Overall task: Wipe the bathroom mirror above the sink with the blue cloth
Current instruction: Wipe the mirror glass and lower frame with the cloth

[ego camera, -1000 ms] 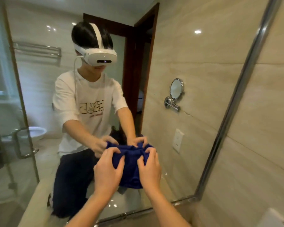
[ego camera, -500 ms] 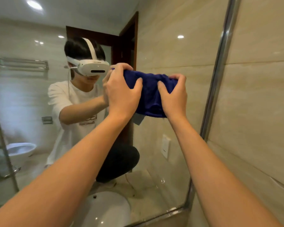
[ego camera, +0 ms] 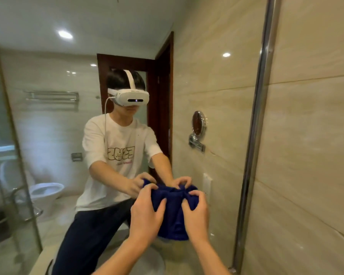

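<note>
The blue cloth (ego camera: 174,213) is bunched against the lower part of the large bathroom mirror (ego camera: 216,76). My left hand (ego camera: 146,214) grips its left side with curled fingers. My right hand (ego camera: 197,212) grips its right side the same way. Both hands press the cloth onto the glass. The mirror shows a person in a white shirt and headset holding the same cloth.
A chrome frame strip (ego camera: 254,135) ends the mirror on the right, with beige tiled wall (ego camera: 310,155) beyond it. The mirror reflects a small round shaving mirror (ego camera: 198,124), a wall socket, a dark door, a toilet (ego camera: 46,190) and a glass shower screen.
Both hands have carried the cloth down from the upper part of the mirror to its lower part, after going up from a low spot a second ago.
</note>
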`<move>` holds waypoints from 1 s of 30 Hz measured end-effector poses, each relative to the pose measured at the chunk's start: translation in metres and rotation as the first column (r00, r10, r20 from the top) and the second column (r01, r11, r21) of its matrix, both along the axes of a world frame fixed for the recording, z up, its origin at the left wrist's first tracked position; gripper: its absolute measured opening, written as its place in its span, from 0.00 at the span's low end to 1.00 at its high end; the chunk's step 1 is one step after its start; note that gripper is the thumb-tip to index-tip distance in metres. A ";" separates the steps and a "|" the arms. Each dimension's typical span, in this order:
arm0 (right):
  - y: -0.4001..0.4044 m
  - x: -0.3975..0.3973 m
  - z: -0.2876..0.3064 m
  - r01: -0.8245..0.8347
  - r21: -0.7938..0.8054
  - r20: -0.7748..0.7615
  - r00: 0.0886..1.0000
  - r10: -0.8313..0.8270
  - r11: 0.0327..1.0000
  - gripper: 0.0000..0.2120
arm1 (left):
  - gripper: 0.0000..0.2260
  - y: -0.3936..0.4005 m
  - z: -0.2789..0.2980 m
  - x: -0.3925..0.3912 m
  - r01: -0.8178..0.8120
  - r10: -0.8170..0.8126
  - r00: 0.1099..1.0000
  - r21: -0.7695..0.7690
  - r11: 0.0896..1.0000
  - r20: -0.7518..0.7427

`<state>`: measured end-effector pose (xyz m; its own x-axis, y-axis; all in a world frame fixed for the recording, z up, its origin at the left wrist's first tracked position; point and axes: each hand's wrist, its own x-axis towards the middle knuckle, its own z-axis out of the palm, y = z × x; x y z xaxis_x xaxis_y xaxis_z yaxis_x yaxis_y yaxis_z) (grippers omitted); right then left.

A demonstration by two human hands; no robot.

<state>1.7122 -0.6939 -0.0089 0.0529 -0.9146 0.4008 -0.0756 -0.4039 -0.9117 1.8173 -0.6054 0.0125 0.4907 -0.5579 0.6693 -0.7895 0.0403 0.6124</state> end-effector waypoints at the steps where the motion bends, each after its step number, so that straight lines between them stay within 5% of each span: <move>1: -0.006 -0.004 0.023 0.003 -0.034 0.014 1.000 -0.003 0.999 0.14 | 0.16 -0.005 0.021 -0.004 0.018 -0.017 1.000 -0.043 0.999 0.013; 5: -0.035 -0.020 0.130 0.014 -0.236 0.085 0.996 0.007 0.972 0.12 | 0.14 -0.027 0.126 -0.016 0.123 -0.090 0.987 -0.263 0.957 0.136; 9: -0.047 -0.020 0.197 0.072 -0.350 0.129 0.991 -0.028 0.934 0.18 | 0.15 -0.042 0.201 -0.011 0.098 -0.043 0.982 -0.296 0.950 0.186; 14: -0.023 0.022 0.144 0.175 -0.394 0.215 0.972 -0.095 0.902 0.15 | 0.15 -0.019 0.168 0.012 0.046 0.029 0.957 -0.249 0.967 0.290; 19: 0.008 0.041 0.080 0.081 -0.453 0.038 0.997 -0.071 0.888 0.11 | 0.14 0.015 0.089 0.031 -0.056 0.106 0.972 -0.233 0.971 0.210; 26: -0.033 0.008 0.209 0.098 -0.620 0.034 0.995 -0.099 0.778 0.12 | 0.13 -0.025 0.192 0.002 -0.015 0.079 0.985 -0.374 0.927 0.155; 30: -0.069 -0.022 0.227 0.185 -0.559 0.091 0.983 -0.162 0.808 0.12 | 0.17 -0.068 0.226 -0.020 0.030 0.075 0.953 -0.338 0.941 0.294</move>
